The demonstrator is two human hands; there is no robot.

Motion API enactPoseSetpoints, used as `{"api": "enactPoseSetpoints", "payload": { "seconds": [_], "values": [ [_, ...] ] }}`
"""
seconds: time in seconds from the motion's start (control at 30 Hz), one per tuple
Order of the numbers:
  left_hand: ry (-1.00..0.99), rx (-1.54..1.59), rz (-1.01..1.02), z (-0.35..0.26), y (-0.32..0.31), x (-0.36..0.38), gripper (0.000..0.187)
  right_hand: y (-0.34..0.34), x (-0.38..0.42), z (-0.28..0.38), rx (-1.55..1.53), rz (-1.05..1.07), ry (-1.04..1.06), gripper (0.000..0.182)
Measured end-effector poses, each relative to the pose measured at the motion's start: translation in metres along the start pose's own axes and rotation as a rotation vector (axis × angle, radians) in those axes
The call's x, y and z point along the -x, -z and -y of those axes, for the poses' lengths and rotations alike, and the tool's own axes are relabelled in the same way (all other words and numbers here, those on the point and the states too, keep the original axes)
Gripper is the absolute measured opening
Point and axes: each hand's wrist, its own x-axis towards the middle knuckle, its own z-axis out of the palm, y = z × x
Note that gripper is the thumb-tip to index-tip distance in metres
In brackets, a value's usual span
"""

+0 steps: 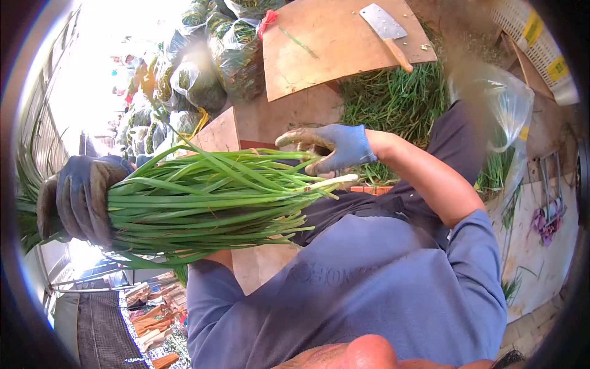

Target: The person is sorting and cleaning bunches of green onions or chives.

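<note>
A large bundle of long green leafy stalks [203, 206] lies sideways across the front of the body, with pale cut ends toward the right. My left hand [83, 197], in a dark, soiled glove, is wrapped round the bundle's left part. At the bundle's right end is my right hand [335, 147], in a blue glove with soiled fingers. Its thumb and fingers are apart beside the stalk ends. One thicker whitish stalk end [338, 181] sticks out just below that hand.
A cleaver [384, 27] with a wooden handle rests on a wooden board [326, 49]. Loose green stalks [396, 101] are heaped beneath it. Bagged greens [196, 80] stand at the upper left, a white crate [541, 49] at the upper right, and a clear plastic bag [501, 104] below it.
</note>
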Motion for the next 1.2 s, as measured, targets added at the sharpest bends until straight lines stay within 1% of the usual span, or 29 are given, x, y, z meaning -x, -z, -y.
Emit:
{"api": "enactPoseSetpoints", "payload": {
  "seconds": [0.07,0.17,0.2,0.3,0.4,0.5,0.63,0.7,0.8,0.87,0.93,1.0,1.07,1.13,1.2],
  "values": [
    [0.002,-0.003,-0.002,-0.002,0.000,0.000,0.035,0.000,0.001,-0.027,-0.121,-0.066,0.112,0.051],
    [0.007,-0.003,-0.002,-0.003,0.001,0.000,0.035,0.012,0.013,-0.017,-0.322,-0.032,-0.034,0.034],
    [0.006,-0.008,-0.002,-0.002,0.002,-0.001,0.035,0.012,0.016,-0.013,-0.334,-0.089,-0.038,0.026],
    [0.013,-0.014,-0.002,-0.003,0.004,-0.002,0.036,0.017,0.015,-0.023,-0.413,-0.095,0.003,0.027],
    [0.013,-0.009,0.003,-0.001,0.005,-0.003,0.036,0.018,0.018,-0.029,-0.426,-0.271,-0.041,0.029],
    [0.007,-0.007,0.017,-0.002,0.008,-0.003,0.037,0.015,0.031,-0.028,-0.807,-0.307,0.021,0.031],
    [0.014,0.000,0.022,-0.001,0.006,-0.001,0.037,0.006,0.029,-0.039,-0.949,-0.233,0.135,0.042],
    [0.013,0.000,0.023,-0.001,0.006,0.000,0.038,-0.002,0.022,-0.036,-0.961,-0.271,0.088,0.058],
    [0.012,-0.001,0.031,-0.002,0.005,0.002,0.038,-0.008,0.022,-0.024,-1.058,-0.208,0.148,0.066],
    [0.012,-0.001,0.034,-0.002,0.004,0.003,0.039,-0.008,0.023,-0.025,-1.015,-0.217,0.101,0.065],
    [0.015,-0.002,0.035,-0.002,0.004,0.005,0.039,-0.010,0.023,-0.016,-0.913,-0.269,0.048,0.058],
    [0.017,-0.007,0.035,-0.002,0.005,0.006,0.039,-0.017,0.024,-0.002,-0.752,-0.364,-0.013,0.046],
    [0.023,-0.010,0.033,-0.002,0.006,0.008,0.040,-0.014,0.023,-0.011,-0.705,-0.375,-0.031,0.041],
    [0.029,-0.012,0.036,-0.002,0.008,0.010,0.040,-0.017,0.015,-0.015,-0.572,-0.490,0.125,0.039],
    [0.037,-0.017,0.041,-0.003,0.013,0.009,0.040,-0.013,0.021,-0.003,-0.363,-0.523,0.034,0.036]
  ]
}}
